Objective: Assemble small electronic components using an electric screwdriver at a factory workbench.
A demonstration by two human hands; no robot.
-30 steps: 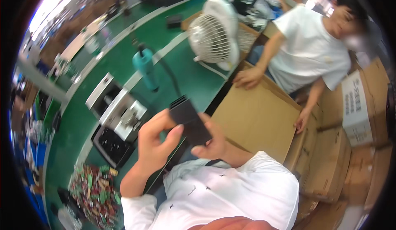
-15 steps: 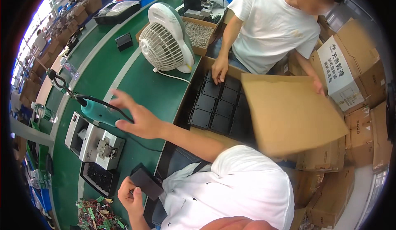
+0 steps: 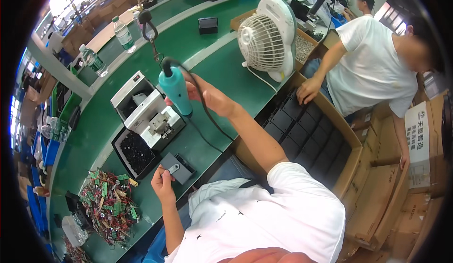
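At the near edge of the green table (image 3: 222, 69), the left hand (image 3: 163, 183) is closed on a small grey box (image 3: 175, 167), the thumb pressing on its top where a little metal piece lies; the box rests on the table just beside a black tray of small dark screws (image 3: 134, 152); touching this tray stands a white machine (image 3: 148, 114) with an open metal part on its front. Above the machine, the right hand (image 3: 205, 97) is wrapped around a teal electric screwdriver (image 3: 175, 89), which hangs nearly upright from a hook and cable, its black cord running down across the forearm. Left of the left hand, a heap of green circuit boards with coloured wires (image 3: 109, 202) lies on the table. Further away stands a white fan (image 3: 268, 39), and beyond it a small black box (image 3: 208, 25) and two water bottles (image 3: 123, 34). On the right, a large cardboard box (image 3: 349, 135) holds rows of black units; another person in a white shirt puts a hand (image 3: 309, 89) on its rim; more cardboard boxes (image 3: 382, 201) are stacked near.
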